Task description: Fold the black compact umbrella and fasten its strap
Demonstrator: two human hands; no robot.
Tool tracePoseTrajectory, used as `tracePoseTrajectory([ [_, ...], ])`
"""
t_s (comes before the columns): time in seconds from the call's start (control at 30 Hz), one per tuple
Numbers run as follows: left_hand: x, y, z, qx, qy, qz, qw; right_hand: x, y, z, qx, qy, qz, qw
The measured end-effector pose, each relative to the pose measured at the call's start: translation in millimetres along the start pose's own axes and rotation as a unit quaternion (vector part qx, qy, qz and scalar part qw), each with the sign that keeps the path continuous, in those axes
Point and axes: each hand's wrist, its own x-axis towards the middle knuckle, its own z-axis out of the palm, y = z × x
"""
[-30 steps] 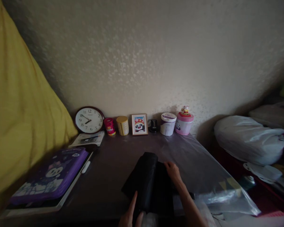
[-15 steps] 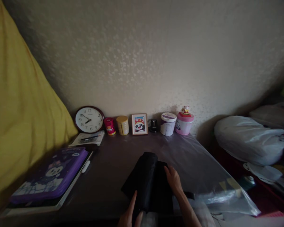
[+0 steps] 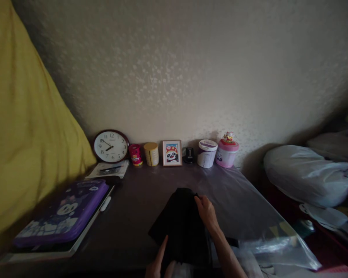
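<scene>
A black cloth bundle (image 3: 181, 227) lies at the table's near side, its right-hand flap drawn over toward the middle. I cannot make out what is inside it, if anything. My right hand (image 3: 205, 210) is closed, pinching the flap's upper right edge between thumb and fingers. At the lower left corner of the cloth, my left hand (image 3: 159, 260) grips the near edge, one finger lying along the top; the frame's bottom cuts this hand off. A short black strap (image 3: 232, 242) sticks out beyond my right forearm.
Plastic sheeting covers the table (image 3: 139, 200). A purple case (image 3: 65, 212) rests on a flat stack at left. Along the wall stand a clock (image 3: 111, 146), a yellow tin (image 3: 151, 155), a framed panda picture (image 3: 172, 153) and a pink tub (image 3: 227, 155). Plastic bags (image 3: 307, 173) are piled right.
My right hand has moved left and slightly up, bringing the right flap of black cloth over the rolled middle part. My left hand has stayed at the near edge.
</scene>
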Motion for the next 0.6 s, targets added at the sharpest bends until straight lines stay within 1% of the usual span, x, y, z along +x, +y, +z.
tracePoseTrajectory([
  [0.1, 0, 1, -1.6, 0.002, -0.011, -0.013, 1.0, 2, -7, 7, 0.008, -0.004, -0.003, 1.0],
  [0.17, 0, 1, -1.8, 0.01, -0.007, -0.018, 1.0, 3, -9, 11, 0.016, -0.008, -0.004, 1.0],
  [0.33, 0, -5, 1.0, -0.007, -0.008, -0.007, 1.0, 3, -11, 15, 0.045, -0.032, -0.004, 0.998],
  [0.43, 0, -7, 1.3, 0.023, 0.013, -0.017, 0.999, -1, -10, 15, 0.096, -0.09, -0.007, 0.991],
  [0.5, -1, -3, 0.1, 0.039, 0.023, -0.035, 0.998, -6, -7, 16, 0.129, -0.124, -0.025, 0.984],
  [0.53, -1, 0, -0.8, 0.04, 0.02, -0.04, 0.998, -9, -5, 16, 0.134, -0.127, -0.042, 0.982],
  [0.6, -1, 6, -2.6, 0.032, 0.007, -0.039, 0.999, -17, -1, 18, 0.116, -0.103, -0.095, 0.983],
])
